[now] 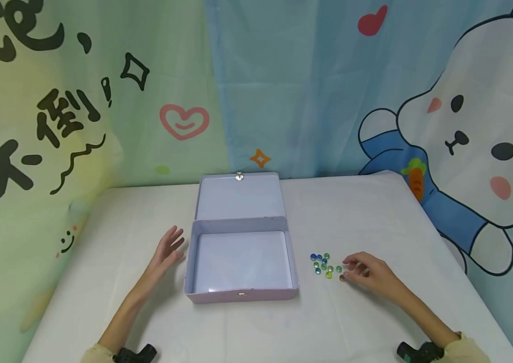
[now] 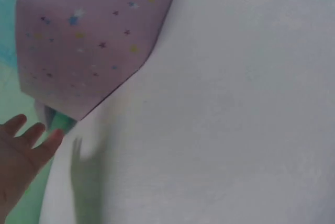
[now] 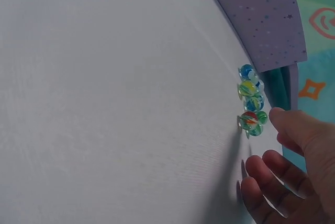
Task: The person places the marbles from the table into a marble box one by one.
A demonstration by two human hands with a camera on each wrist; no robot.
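Note:
A pale lilac metal box (image 1: 241,294) stands on the table with its hinged lid (image 1: 240,197) raised at the back; its outer wall shows printed stars in both wrist views. Just right of the box lies a loose cluster of glass marbles (image 1: 324,266) in blue, green and yellow. One amber marble (image 1: 342,278) is at the cluster's near right edge. My right hand (image 1: 369,272) hovers beside the marbles, fingers loosely bent, thumb close to the amber one, nothing held. My left hand (image 1: 165,255) is to the left of the box, fingers spread and holding nothing.
A white cloth (image 1: 156,322) covers the table. Behind it hangs a printed curtain (image 1: 265,85) with a cartoon bear and hearts. A dark wrist camera (image 1: 135,354) sits on the left forearm, and another camera (image 1: 419,352) on the right.

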